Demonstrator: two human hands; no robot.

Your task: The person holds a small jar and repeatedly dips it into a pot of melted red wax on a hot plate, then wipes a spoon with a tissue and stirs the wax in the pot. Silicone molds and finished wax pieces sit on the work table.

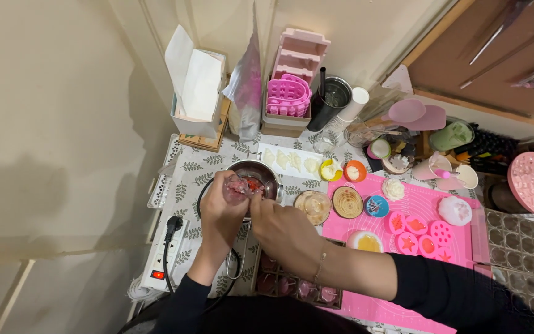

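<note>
The left hand (220, 207) has its grip wrapped round a small clear cup (237, 188) of pink and red pieces, tilted over the metal pot (256, 176) that sits on the leaf-patterned surface (186, 179). The right hand (282, 226) comes in from four o'clock, its fingers narrowed at the cup's mouth; whether they pinch a tool or just the pieces cannot be told, as that spot is blurred. The cup sits at the pot's eight o'clock rim, partly over the opening. To do this well, I would judge that the cup's lip should sit inside the rim, not on it, so nothing drops onto the surface or onto the black cable (202, 201) curling round the pot's base. Tilt slowly and scrape from the cup's far wall toward the lip. Keep the right forearm high: just beneath it, at the pot's five o'clock, lies a tray of moulds (292, 286), and at three o'clock a pink mat (415, 198) carries small filled moulds (416, 234) that a sleeve could smear. The power strip (165, 253) at seven o'clock should stay dry.
</note>
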